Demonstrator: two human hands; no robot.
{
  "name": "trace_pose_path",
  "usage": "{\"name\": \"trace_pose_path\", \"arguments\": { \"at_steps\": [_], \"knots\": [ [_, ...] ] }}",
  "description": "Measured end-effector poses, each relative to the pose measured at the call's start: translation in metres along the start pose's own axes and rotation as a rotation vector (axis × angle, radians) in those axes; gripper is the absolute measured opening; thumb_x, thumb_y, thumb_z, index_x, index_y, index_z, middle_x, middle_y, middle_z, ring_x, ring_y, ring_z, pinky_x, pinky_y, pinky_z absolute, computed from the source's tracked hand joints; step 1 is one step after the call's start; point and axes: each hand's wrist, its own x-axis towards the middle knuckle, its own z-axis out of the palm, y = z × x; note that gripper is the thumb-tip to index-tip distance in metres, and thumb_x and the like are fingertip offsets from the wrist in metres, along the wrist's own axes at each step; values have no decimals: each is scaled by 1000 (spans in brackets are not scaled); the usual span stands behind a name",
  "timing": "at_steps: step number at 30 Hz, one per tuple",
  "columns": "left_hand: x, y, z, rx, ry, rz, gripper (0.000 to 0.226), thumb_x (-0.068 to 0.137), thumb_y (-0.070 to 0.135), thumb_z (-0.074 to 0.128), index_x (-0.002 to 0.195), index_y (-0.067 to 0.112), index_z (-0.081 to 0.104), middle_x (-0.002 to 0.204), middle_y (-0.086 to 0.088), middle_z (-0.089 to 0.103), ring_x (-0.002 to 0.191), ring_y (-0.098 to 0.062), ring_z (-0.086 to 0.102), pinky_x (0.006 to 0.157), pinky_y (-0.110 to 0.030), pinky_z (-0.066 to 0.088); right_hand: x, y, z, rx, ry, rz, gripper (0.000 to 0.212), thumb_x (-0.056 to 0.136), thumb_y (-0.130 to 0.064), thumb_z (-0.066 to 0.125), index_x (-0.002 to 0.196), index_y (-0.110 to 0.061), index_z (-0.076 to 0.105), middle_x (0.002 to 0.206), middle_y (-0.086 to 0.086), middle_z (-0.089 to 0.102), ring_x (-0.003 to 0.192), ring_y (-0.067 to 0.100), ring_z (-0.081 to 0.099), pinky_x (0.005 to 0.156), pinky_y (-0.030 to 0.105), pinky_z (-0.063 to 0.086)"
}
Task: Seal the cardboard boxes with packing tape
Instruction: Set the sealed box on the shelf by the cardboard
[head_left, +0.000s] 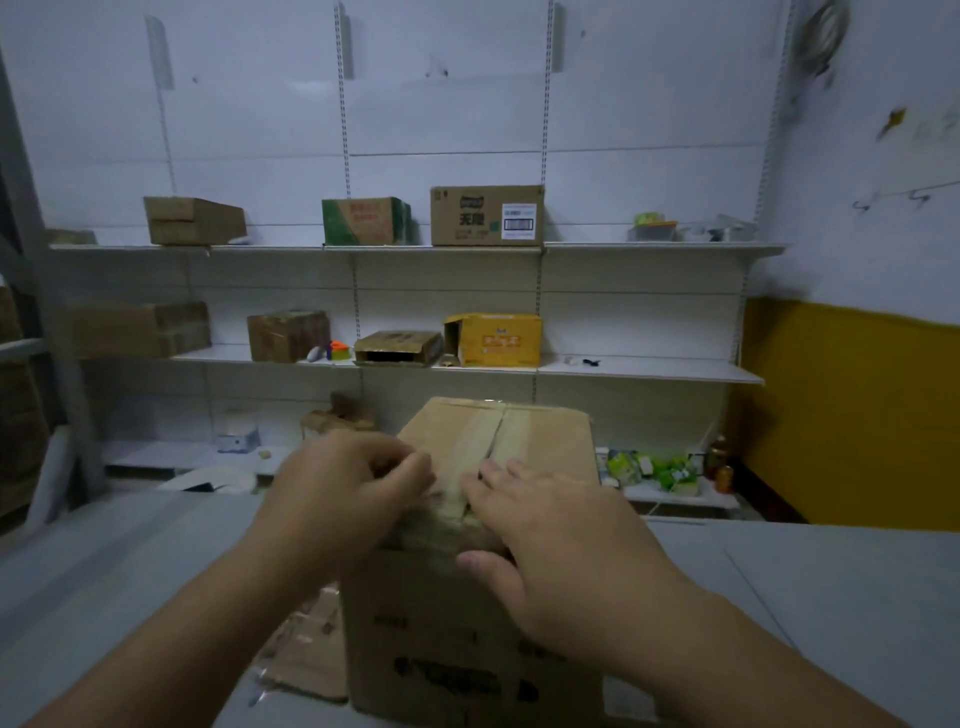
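Our right fingers (498, 480) lie straight and flat on top of the cardboard box (467, 639), just right of its centre seam, thumb over the near edge; the right hand (550, 545) grips nothing. Our left fingers (400, 467) are curled at the seam's near end, and through the blur we cannot tell whether the left hand (348, 493) pinches anything. A strip of packing tape (475, 434) runs along the seam. The box stands upright on the grey table (831, 597), flattened cardboard (306, 649) just beside its left side. Beyond, wall shelves (649, 249) carry other boxes.
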Motion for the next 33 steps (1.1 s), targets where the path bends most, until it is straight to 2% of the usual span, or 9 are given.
{"name": "trace_pose_path", "arguments": {
  "at_steps": [4,10,14,16,19,23,26,30,33],
  "knots": [
    [9,1,-12,13,-348,-7,33,89,45,47,122,47,46,136,31,28,127,5,28,105,-34,35,-2,5,-2,61,7,-47,61,98,-52,29,151,-32,6,159,-12,6,145,8,6,117,30,5],
    [20,-10,-7,125,-603,-9,88,33,101,21,115,67,28,137,36,13,128,11,5,114,-33,9,2,4,-3,235,46,2,49,102,-43,22,149,-30,22,157,-15,17,144,5,11,116,29,9],
    [2,-3,-1,-305,-252,-138,40,65,52,65,104,48,57,132,25,42,121,-3,42,91,-24,44,3,7,-5,374,34,19,46,100,-43,30,146,-35,29,155,-19,20,142,1,13,116,29,12],
    [-6,-6,2,-663,-63,-281,35,70,30,65,105,34,64,125,15,52,109,-12,53,81,-26,49,0,12,-7,411,-11,15,48,99,-47,33,146,-37,29,154,-21,19,141,0,14,115,30,15],
    [-2,-16,10,-867,-116,-410,32,85,21,56,112,36,62,121,12,51,101,-14,53,90,-35,48,3,21,-16,770,-70,41,40,93,-48,47,132,-40,49,140,-20,45,117,-8,43,95,20,37],
    [16,-25,-5,-657,3,-387,28,92,17,50,80,31,71,112,-6,63,89,-16,56,69,-25,48,24,45,-18,1098,114,134,18,91,-31,56,103,-25,68,103,-6,69,94,5,63,84,22,52],
    [37,-14,-24,-523,195,-178,19,93,15,48,83,20,64,95,-4,62,87,-18,56,66,-27,46,53,75,-12,695,345,234,21,96,-30,50,115,-27,59,122,-3,61,104,14,59,85,29,51],
    [106,-6,3,69,-250,-13,29,95,23,50,123,22,57,133,0,52,107,-10,54,85,-21,46,106,102,4,425,64,293,57,100,-43,35,150,-21,20,160,1,6,146,21,11,117,43,19],
    [130,-18,35,241,-511,-14,47,97,33,43,143,31,34,153,4,28,137,-18,30,110,-35,25,128,104,16,345,-118,235,56,101,-45,30,149,-17,25,159,4,12,145,22,16,117,39,17]
  ]
}}
